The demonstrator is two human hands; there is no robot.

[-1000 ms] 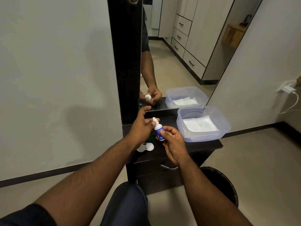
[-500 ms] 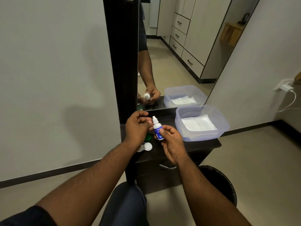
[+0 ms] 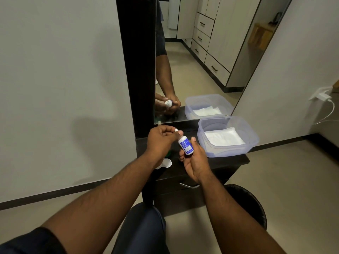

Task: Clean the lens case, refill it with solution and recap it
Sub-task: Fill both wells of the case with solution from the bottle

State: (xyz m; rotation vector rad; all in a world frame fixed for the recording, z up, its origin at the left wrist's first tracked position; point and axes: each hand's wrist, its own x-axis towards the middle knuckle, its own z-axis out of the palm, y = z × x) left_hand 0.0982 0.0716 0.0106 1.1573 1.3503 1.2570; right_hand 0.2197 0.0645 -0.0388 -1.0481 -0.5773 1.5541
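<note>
A grey wall point(image 3: 55, 70) fills the left half of the frame, and a tall mirror point(image 3: 201, 61) in a black frame stands at the upper centre. Below the mirror, in the middle of the frame, is a dark cabinet point(image 3: 229, 163) with a drawer handle on its front. A black bin point(image 3: 256, 208) stands at the lower right, next to the cabinet. On the cabinet top, at centre right, sits a clear tub point(image 3: 253, 142) with a white cloth point(image 3: 223, 137) inside. The left hand point(image 3: 161, 140) is in the centre of the frame; its thumb and fingers pinch the white cap point(image 3: 176, 130) at the top of the bottle point(image 3: 185, 145). The right hand point(image 3: 196, 162), just below and to the right, grips the bottle body with curled fingers and holds it tilted above the cabinet. The white lens case point(image 3: 166, 163) lies on the cabinet top, low and left of the hands, partly hidden by the left wrist. A green thing shows just above it, too hidden to tell.
</note>
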